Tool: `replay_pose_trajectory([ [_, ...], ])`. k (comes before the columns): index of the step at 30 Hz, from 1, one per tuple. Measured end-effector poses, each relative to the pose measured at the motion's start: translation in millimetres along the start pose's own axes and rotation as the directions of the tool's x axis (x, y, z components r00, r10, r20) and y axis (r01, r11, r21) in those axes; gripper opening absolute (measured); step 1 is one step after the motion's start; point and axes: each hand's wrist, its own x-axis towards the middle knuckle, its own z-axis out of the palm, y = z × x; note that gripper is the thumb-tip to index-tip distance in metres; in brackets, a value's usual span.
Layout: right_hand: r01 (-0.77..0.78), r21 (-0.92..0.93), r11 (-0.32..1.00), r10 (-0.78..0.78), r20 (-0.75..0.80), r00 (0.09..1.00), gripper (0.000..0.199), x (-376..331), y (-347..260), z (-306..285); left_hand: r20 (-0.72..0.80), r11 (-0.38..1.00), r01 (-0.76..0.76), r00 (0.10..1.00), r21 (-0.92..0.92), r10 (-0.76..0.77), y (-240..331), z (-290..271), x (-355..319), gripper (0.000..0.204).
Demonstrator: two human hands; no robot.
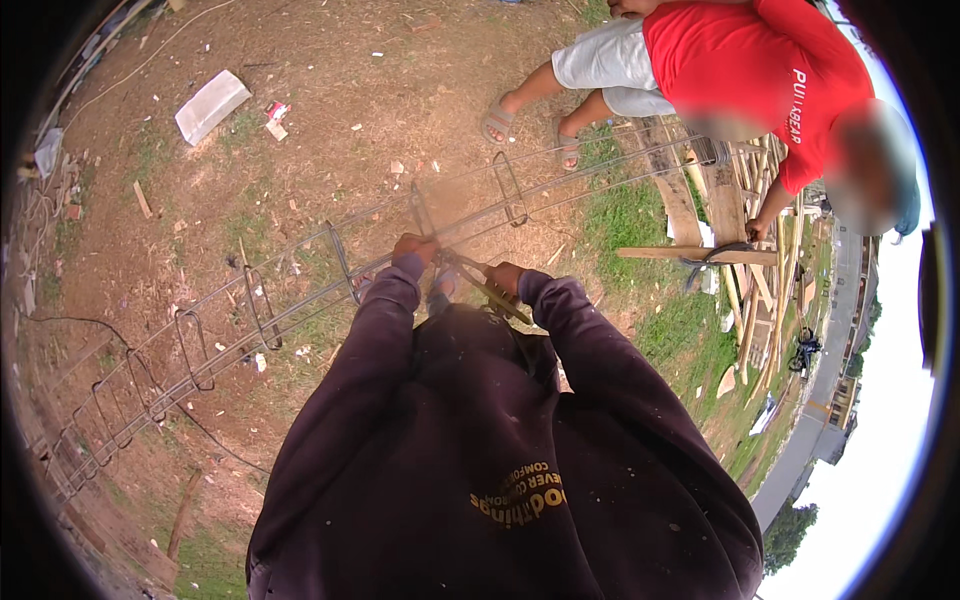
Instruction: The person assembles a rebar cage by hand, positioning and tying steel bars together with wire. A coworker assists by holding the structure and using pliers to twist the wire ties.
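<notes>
A long cage of thin steel reinforcing bars (560, 186) with rectangular stirrups (259, 308) runs across in front of me, from lower left to upper right. My left hand (418, 247) is closed at the bars beside a stirrup; its fingertips are partly hidden. Just to its right, my right hand (507, 281) grips a handle of what looks like a pair of pincers (468, 265). The tool's head reaches the bars near my left hand, and its other handle slants down to the right. Whether tie wire sits in its jaws is too small to see.
A person in a red shirt (745, 60) stands at the upper right, one hand near a wooden plank (700, 256). Bamboo poles and boards (755, 310) are piled there. A pale block (212, 106) lies on the dirt at the upper left. A dark cable (215, 436) crosses the ground.
</notes>
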Motion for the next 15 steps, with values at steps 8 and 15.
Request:
replay_pose_trajectory([
  [8, 0.155, -0.851, 0.502, -0.429, -0.089, 0.899, 0.063, -30, -15, -9, 0.101, 0.99, -0.016, 0.994, -0.143, 0.031, -2, 2, -9, 0.047],
  [15, -0.015, -0.996, -0.085, -0.743, 0.053, 0.667, 0.058, -52, -29, -12, 0.033, 0.995, -0.08, 0.996, 0.059, 0.078, 2, 0, -21, 0.047],
])
